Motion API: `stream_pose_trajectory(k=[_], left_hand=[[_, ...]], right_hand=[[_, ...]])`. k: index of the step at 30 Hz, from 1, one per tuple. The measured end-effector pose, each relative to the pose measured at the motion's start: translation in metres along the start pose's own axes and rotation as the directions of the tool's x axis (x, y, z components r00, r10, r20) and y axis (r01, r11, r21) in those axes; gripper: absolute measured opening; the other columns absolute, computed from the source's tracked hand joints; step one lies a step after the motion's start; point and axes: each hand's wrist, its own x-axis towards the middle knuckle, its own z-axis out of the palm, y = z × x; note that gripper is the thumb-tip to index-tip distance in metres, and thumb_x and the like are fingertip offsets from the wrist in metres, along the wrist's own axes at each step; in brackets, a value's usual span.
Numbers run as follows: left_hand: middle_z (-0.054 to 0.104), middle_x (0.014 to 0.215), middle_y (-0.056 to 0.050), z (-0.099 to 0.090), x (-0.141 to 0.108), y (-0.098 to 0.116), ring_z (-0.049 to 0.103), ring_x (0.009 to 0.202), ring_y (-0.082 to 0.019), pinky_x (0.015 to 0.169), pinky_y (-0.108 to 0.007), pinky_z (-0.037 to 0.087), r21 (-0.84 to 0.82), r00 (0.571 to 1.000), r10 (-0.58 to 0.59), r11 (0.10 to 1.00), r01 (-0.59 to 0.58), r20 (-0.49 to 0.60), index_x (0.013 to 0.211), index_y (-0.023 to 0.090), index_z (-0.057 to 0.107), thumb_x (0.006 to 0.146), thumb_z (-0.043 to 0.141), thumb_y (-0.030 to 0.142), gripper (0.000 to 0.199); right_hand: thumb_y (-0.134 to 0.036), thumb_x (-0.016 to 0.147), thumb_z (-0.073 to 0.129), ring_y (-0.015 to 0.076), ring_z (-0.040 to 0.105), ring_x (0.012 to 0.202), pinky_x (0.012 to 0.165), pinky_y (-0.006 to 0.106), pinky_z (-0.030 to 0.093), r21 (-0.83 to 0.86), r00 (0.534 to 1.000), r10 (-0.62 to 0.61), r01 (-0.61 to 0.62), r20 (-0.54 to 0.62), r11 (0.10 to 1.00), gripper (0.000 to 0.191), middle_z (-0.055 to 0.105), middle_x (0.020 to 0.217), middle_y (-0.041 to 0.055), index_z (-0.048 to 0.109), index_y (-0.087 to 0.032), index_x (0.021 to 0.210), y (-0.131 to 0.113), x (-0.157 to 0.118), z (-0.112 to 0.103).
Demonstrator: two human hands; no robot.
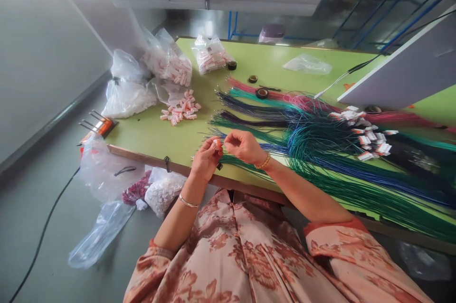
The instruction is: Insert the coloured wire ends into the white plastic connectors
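Over the table's front edge, my left hand [205, 160] is closed on a small white and orange plastic connector [217, 143], held between thumb and fingers. Just to its right, my right hand [248, 147] is pinched close to the connector; whatever sits between its fingertips is too small to make out. Beneath and beyond my hands lie long bundles of green wires [331, 184], blue wires [274, 147] and dark wires [256, 107]. Wired connectors [370, 137] are heaped on the bundles at right. A pile of loose connectors [181, 109] lies beyond my left hand.
Bags of connectors [210, 56] stand at the back left, beside a knotted clear bag [130, 96]. Tape rolls [261, 93] lie near pink wires [242, 86]. An orange device with metal prongs [103, 127] is at the left corner. A slanted white panel [402, 68] stands at right.
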Motion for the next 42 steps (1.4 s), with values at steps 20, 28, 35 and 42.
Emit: stream_pose_trajectory(k=[20,28,35,42], left_hand=[[0.066,0.079,0.001,0.006,0.001,-0.011,0.056,0.065,-0.006,0.066,-0.021,0.046,0.172,0.994,0.109,0.98,-0.105,-0.018,0.093,0.017,0.069,0.066,0.083,0.028,0.033],[0.068,0.075,0.0,0.01,0.002,-0.024,0.06,0.068,-0.009,0.068,-0.023,0.047,0.278,0.974,0.207,0.944,-0.176,-0.087,0.086,0.016,0.071,0.057,0.088,0.036,0.039],[0.068,0.075,-0.001,0.009,0.003,-0.021,0.058,0.065,-0.008,0.065,-0.022,0.046,0.306,0.977,0.196,0.938,-0.161,-0.087,0.086,0.015,0.07,0.058,0.087,0.035,0.038],[0.068,0.075,-0.002,0.008,0.004,-0.022,0.06,0.068,-0.01,0.068,-0.024,0.047,0.342,0.979,0.193,0.926,-0.158,-0.071,0.085,0.015,0.07,0.06,0.085,0.035,0.035]], right_hand=[[-0.027,0.071,0.059,0.0083,0.04,0.055,0.052,0.021,0.032,-0.011,0.997,0.059,-0.06,-0.052,0.998,0.013,0.054,0.059,-0.0022,0.058,-0.016,0.064,0.006,-0.012,-0.001],[-0.027,0.073,0.059,0.0091,0.044,0.056,0.053,0.021,0.034,-0.018,0.998,0.056,-0.056,-0.028,0.998,0.013,0.057,0.063,-0.0006,0.058,-0.016,0.066,0.018,-0.015,0.001],[-0.026,0.077,0.055,0.0095,0.044,0.055,0.054,0.021,0.033,-0.088,1.0,0.029,-0.028,0.007,0.996,0.013,0.057,0.061,-0.0011,0.058,-0.017,0.068,0.018,-0.018,0.002],[-0.028,0.08,0.054,0.0101,0.044,0.055,0.056,0.022,0.034,-0.193,0.996,0.009,0.009,0.092,0.981,0.016,0.059,0.062,-0.0007,0.06,-0.017,0.071,0.018,-0.008,-0.008]])
